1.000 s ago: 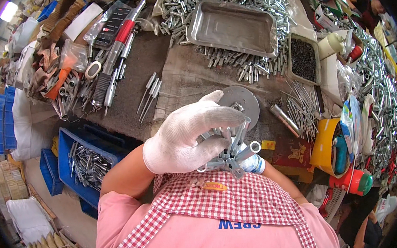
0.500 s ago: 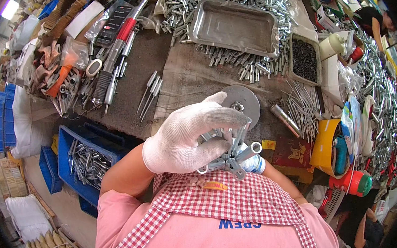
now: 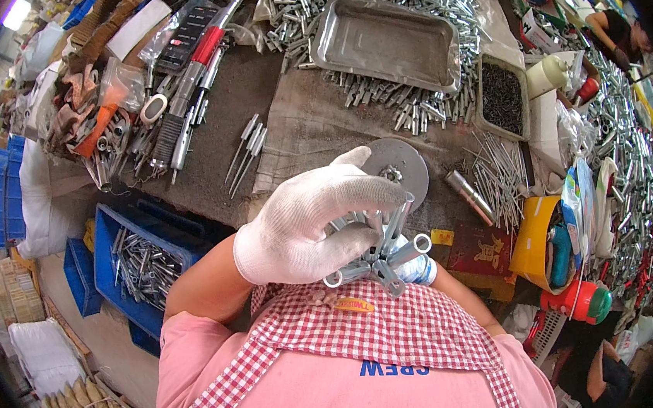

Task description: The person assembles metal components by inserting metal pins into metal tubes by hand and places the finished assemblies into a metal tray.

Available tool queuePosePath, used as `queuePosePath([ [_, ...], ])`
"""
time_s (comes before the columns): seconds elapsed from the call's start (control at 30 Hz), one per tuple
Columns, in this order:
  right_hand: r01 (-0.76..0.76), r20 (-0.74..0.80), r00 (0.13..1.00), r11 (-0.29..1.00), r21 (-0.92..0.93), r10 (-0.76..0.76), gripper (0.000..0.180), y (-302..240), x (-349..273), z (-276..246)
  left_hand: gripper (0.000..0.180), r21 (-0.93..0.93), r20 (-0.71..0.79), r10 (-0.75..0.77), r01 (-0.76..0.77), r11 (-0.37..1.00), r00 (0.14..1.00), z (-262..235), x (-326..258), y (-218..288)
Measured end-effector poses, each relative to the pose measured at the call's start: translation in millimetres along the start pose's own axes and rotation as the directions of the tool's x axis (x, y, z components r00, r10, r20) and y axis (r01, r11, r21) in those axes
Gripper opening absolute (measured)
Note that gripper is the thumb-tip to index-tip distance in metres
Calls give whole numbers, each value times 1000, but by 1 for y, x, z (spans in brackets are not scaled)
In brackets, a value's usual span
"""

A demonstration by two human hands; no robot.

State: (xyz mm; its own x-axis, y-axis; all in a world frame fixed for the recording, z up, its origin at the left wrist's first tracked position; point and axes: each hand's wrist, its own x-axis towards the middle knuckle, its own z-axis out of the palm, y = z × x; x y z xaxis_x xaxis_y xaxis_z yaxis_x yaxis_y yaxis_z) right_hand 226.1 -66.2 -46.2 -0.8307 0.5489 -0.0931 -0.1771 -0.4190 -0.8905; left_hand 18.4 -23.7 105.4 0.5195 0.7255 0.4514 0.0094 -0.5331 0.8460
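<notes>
My left hand [image 3: 309,225], in a white knit glove, curls its index finger and thumb around a cluster of shiny metal tubes [image 3: 408,250] in front of my chest. The index fingertip meets the upper end of one tube; several others fan out below with their round open ends showing. My right hand [image 3: 423,270] is mostly hidden behind the tubes; only a blue-and-white patterned edge and a bit of white glove show, and its fingers cannot be made out. Just beyond the hands, a round grey metal disc [image 3: 409,167] with a small toothed centre lies over the bench.
A metal tray [image 3: 386,43] rests on heaped tubes at the back. A bin of dark screws [image 3: 501,99], thin rods [image 3: 499,177] and a yellow container [image 3: 532,244] stand right. Tools [image 3: 192,84] lie left, above a blue crate [image 3: 107,274] of tubes. A co-worker [image 3: 614,31] is far right.
My hands and the tubes stay almost in place, with only a very slight shift of the left hand. At the far right, the co-worker's head and arm have moved.
</notes>
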Motion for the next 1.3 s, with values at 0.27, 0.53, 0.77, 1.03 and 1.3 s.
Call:
queuePosePath([
  [0.27,-32,-23,999,997,72,34,92,-17,7,9,43,-59,7,1,0,998,1000,1,-2,-5],
  [0.53,-86,-8,996,995,-56,86,90,-13,5,4,47,1,21,-6,6,1000,1000,-1,-2,-3],
  [0.77,-14,-11,1000,999,48,15,91,-15,6,8,48,32,5,11,-11,999,1000,-1,-3,-4],
  [1.03,-43,-13,999,990,132,45,91,-15,5,9,47,-9,-10,13,-13,1000,1000,3,-3,-4],
  [1.3,-57,-13,998,998,28,58,87,-12,3,4,42,27,32,-41,40,999,999,5,-1,-2],
])
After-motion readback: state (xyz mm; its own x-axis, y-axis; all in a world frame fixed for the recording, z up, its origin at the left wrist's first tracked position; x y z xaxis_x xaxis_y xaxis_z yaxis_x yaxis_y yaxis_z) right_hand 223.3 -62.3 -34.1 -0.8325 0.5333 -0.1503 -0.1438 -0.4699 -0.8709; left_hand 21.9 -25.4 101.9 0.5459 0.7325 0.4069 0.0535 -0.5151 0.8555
